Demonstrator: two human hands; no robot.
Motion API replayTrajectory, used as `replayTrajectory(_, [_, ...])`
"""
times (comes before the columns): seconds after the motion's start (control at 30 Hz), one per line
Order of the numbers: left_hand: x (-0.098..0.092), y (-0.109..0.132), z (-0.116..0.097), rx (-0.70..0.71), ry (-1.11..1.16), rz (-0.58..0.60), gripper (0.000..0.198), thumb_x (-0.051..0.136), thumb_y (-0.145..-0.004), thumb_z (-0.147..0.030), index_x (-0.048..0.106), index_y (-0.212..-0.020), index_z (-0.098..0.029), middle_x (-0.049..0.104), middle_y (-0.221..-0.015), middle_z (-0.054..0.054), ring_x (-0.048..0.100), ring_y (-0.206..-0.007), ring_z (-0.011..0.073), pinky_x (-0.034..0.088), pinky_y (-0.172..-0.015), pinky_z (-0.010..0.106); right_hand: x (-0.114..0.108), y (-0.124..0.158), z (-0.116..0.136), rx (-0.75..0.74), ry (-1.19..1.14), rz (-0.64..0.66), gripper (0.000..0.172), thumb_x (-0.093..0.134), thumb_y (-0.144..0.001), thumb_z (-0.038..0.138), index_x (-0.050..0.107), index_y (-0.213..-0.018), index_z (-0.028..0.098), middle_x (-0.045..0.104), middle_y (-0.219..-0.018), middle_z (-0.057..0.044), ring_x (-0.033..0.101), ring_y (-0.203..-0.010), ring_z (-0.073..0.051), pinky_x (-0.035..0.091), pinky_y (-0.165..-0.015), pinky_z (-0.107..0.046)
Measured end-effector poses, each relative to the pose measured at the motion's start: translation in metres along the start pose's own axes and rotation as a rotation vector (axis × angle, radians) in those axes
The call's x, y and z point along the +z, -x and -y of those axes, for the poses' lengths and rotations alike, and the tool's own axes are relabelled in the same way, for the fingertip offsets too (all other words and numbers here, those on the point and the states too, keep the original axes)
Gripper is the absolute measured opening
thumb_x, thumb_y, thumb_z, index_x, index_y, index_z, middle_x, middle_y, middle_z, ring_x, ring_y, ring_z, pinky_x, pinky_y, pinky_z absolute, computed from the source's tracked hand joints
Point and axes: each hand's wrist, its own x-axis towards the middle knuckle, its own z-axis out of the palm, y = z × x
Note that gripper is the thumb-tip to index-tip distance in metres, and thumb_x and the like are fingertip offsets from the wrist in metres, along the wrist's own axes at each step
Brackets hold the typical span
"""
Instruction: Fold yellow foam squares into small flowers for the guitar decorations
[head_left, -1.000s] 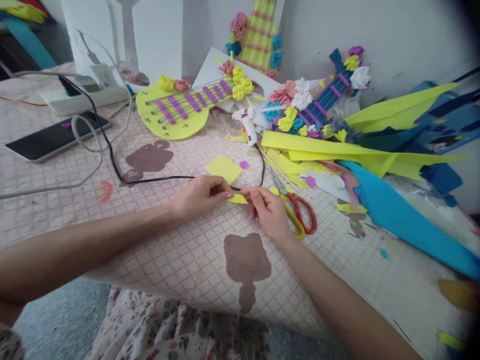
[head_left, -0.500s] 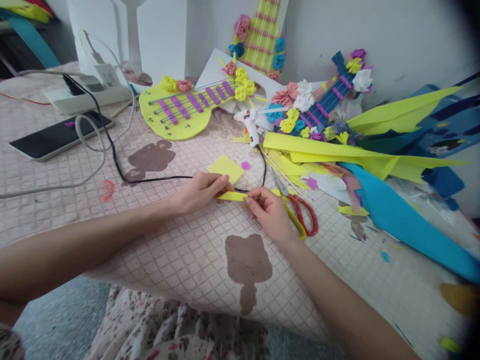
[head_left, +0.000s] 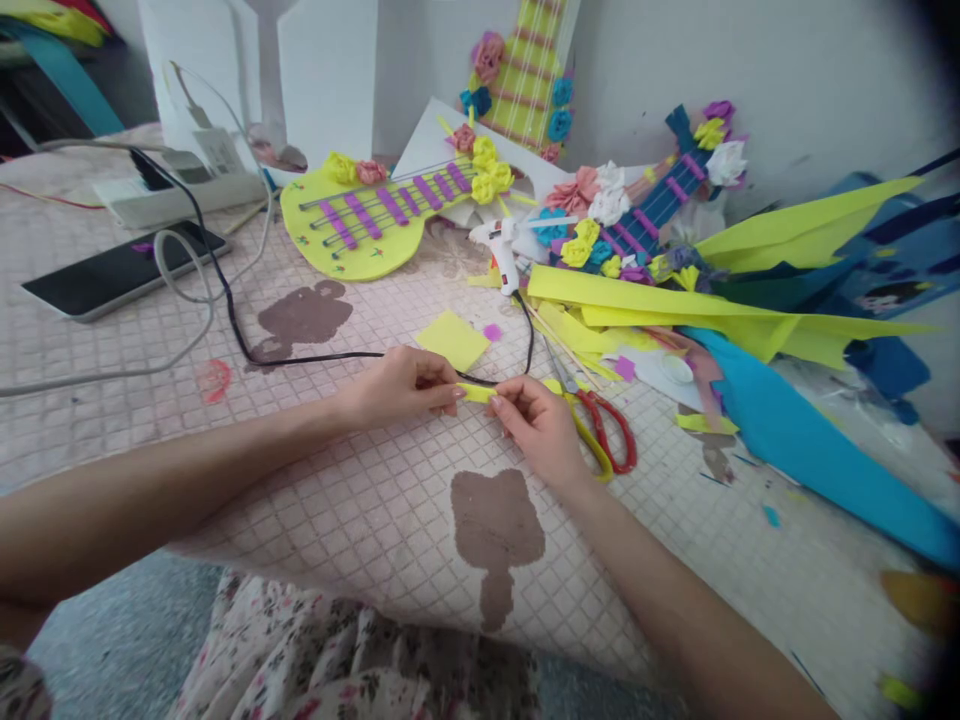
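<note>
A narrow yellow paper strip is stretched between my two hands, just above the quilted cloth. My left hand pinches its left end between thumb and fingers. At the other end, my right hand grips it with thumb and forefinger, the remaining fingers curled. Just behind the strip lies a yellow paper square with a small purple scrap beside it. A black cord runs behind my hands to a white glue gun. Scissors with red and yellow handles lie right of my right hand.
Yellow paper sheets and a long blue sheet cover the right side. Paper guitars, one yellow and one blue, stand at the back with paper flowers. A phone and a power strip are at left.
My left thumb and fingers have shifted right along the strip, so a shorter length shows between my hands. My right hand stays in nearly the same place.
</note>
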Motion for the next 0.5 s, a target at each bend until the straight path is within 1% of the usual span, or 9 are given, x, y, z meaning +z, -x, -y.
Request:
replayTrajectory(0.1, [-0.0033,-0.0001,-0.0052,-0.037,0.080,0.025,0.034,0.046,-0.091,-0.038,0.065,-0.091,-0.010,0.070,-0.072,0.006,0.063,-0.063,0.0110,0.049,-0.059,0.020,0.0006,0.0020,0.0013,-0.071,0.066,-0.015,0.008,0.055,-0.086,0.027,0.058,-0.085,0.020,0.055,-0.066,0.003,0.045,-0.054,-0.009,0.038,-0.050,-0.022])
replayTrajectory(0.17, [-0.0046,0.0000,-0.0069,-0.075,0.141,0.054,0.034,0.044,-0.092,-0.038,0.065,-0.093,-0.010,0.069,-0.072,0.006,0.063,-0.063,0.0110,0.049,-0.059,0.020,0.0008,0.0034,0.0028,-0.129,0.125,-0.026,0.007,0.054,-0.087,0.024,0.059,-0.087,0.020,0.056,-0.069,0.002,0.047,-0.057,-0.010,0.039,-0.053,-0.023])
replayTrajectory(0.23, [-0.0049,0.0001,-0.0067,-0.107,0.219,0.103,0.028,0.053,-0.088,-0.035,0.065,-0.096,-0.012,0.069,-0.075,0.005,0.063,-0.065,0.0111,0.049,-0.060,0.020,0.0011,0.0047,0.0039,-0.186,0.171,-0.031,0.008,0.053,-0.087,0.021,0.060,-0.090,0.021,0.058,-0.075,0.000,0.050,-0.061,-0.011,0.041,-0.056,-0.024])
replayTrajectory(0.3, [-0.0043,0.0003,-0.0052,-0.129,0.303,0.169,0.025,0.063,-0.081,-0.032,0.066,-0.098,-0.014,0.069,-0.080,0.004,0.062,-0.067,0.0107,0.049,-0.062,0.020,0.0016,0.0057,0.0041,-0.212,0.173,-0.024,0.009,0.053,-0.087,0.020,0.061,-0.092,0.021,0.060,-0.081,-0.001,0.053,-0.064,-0.012,0.043,-0.058,-0.025])
replayTrajectory(0.4, [-0.0025,0.0004,-0.0021,-0.132,0.382,0.221,0.027,0.068,-0.075,-0.029,0.066,-0.098,-0.015,0.067,-0.082,0.003,0.060,-0.067,0.0094,0.047,-0.061,0.019,0.0025,0.0063,0.0032,-0.143,0.067,-0.010,0.017,0.052,-0.089,0.022,0.057,-0.105,0.023,0.060,-0.089,-0.002,0.055,-0.063,-0.012,0.044,-0.054,-0.025])
replayTrajectory(0.5, [-0.0010,0.0003,0.0000,-0.123,0.377,0.191,0.027,0.068,-0.075,-0.029,0.065,-0.097,-0.014,0.066,-0.082,0.003,0.057,-0.064,0.0083,0.044,-0.059,0.018,0.0031,0.0054,0.0033,-0.058,-0.086,-0.019,0.023,0.049,-0.092,0.031,0.052,-0.114,0.024,0.060,-0.091,-0.003,0.055,-0.060,-0.011,0.042,-0.047,-0.023])
